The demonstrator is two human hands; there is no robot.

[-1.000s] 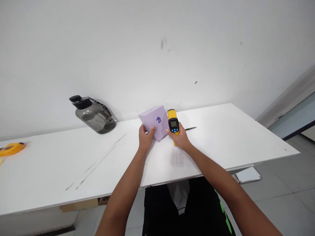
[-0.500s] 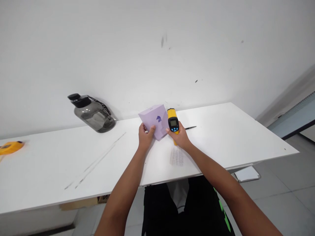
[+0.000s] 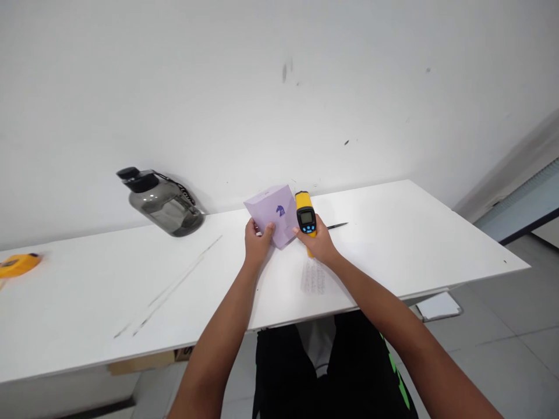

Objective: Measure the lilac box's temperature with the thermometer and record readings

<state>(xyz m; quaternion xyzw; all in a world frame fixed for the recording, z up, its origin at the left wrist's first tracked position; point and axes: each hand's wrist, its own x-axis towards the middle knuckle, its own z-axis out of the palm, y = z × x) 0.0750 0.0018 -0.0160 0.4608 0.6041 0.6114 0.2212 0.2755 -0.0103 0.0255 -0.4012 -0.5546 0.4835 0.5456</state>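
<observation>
A light purple box (image 3: 269, 209) with a dark horse-head mark on its face is gripped at its lower left by my left hand (image 3: 257, 243), thumb on the front. My right hand (image 3: 322, 240) is wrapped round the handle of a yellow and black infrared thermometer (image 3: 306, 217), whose small grey screen and blue buttons face me. The thermometer is upright, close to the right side of the box. Behind my right hand, a black pen (image 3: 338, 225) lies on the table. Below the thermometer, a thin sheet with rows of faint marks (image 3: 313, 278) lies flat.
A large grey see-through bottle (image 3: 166, 203) with a black cap stands against the wall at the left. A yellow tool (image 3: 19, 265), blurred, lies at the far left of the white table (image 3: 196, 302). A white flat item (image 3: 439, 306) shows below the table's front edge.
Both hands keep their hold on the box and the thermometer. The view has shifted very slightly; nothing else visibly differs.
</observation>
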